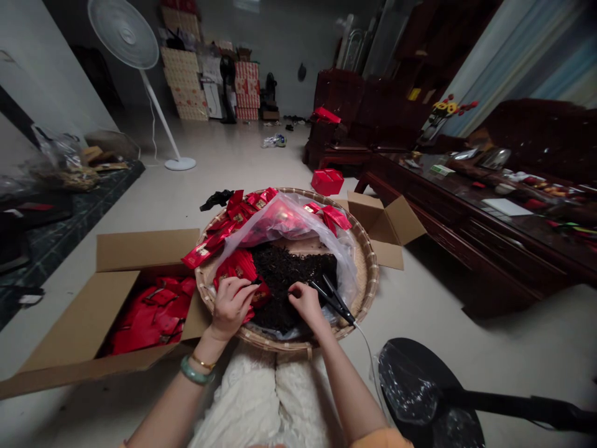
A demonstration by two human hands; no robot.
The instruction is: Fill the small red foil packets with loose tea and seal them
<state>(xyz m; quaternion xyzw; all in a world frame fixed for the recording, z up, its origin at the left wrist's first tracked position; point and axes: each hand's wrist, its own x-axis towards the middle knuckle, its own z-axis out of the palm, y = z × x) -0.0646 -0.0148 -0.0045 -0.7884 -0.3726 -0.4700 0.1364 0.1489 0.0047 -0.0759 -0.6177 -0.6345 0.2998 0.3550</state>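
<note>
The left hand point(231, 308) pinches a red packet point(237, 267) above dark tea point(289, 280), while the right hand point(305, 302) closes on wired tongs point(333, 300) (the basket point(368, 274) sits on the lap point(265, 398), within easy reach).

**Covered by the fingers, lost at the edge**
The left hand point(229, 308) hides what lies beneath it, the right hand point(304, 302) covers one end of the black tool point(333, 300), the red sachets' point(237, 267) print is too small to read, and the right edge cuts off the black long-handled disc point(420, 386).

Room: pale floor point(233, 155) | white standing fan point(124, 34) | dark wooden sofa point(368, 109) | glass-topped wooden table point(438, 208) | stacked cartons point(184, 81)
</note>
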